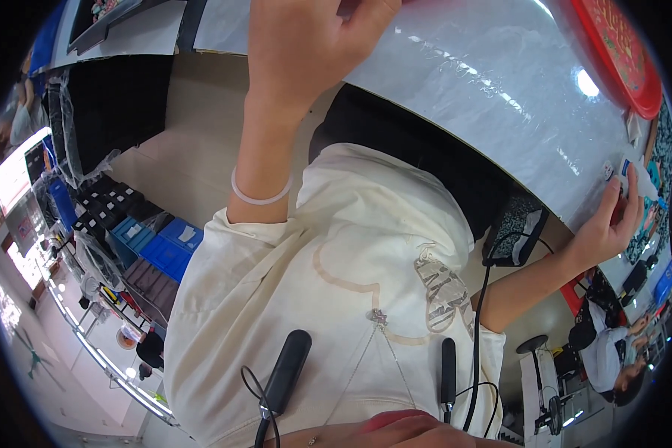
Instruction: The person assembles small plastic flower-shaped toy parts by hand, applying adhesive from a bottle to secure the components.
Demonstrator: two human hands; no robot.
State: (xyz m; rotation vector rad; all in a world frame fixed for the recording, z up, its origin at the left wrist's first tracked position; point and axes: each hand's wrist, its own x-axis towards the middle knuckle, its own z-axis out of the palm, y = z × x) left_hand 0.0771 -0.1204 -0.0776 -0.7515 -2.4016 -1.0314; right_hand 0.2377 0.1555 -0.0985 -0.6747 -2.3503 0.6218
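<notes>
My left hand [313, 45], with a pale bangle [261, 198] on its wrist, reaches over the near edge of the white glossy tabletop [455, 82]. Its thumb points to the right, while the other fingers are cut off by the upper edge of the picture. A sliver of something reddish shows beside the thumb, too little to name. At the table's right edge, my right hand [617, 218] has its fingers bent around something mostly hidden. By its fingertips are a small white and blue piece [625, 166] and some clear plastic.
A red tray [638, 97] with a patterned inside stands at the upper right. Beyond my right hand lie teal and dark patterned items. Blue bins [172, 246] are on the left. A black cable [479, 328] hangs by my right arm. Another person [612, 355] sits at the far right.
</notes>
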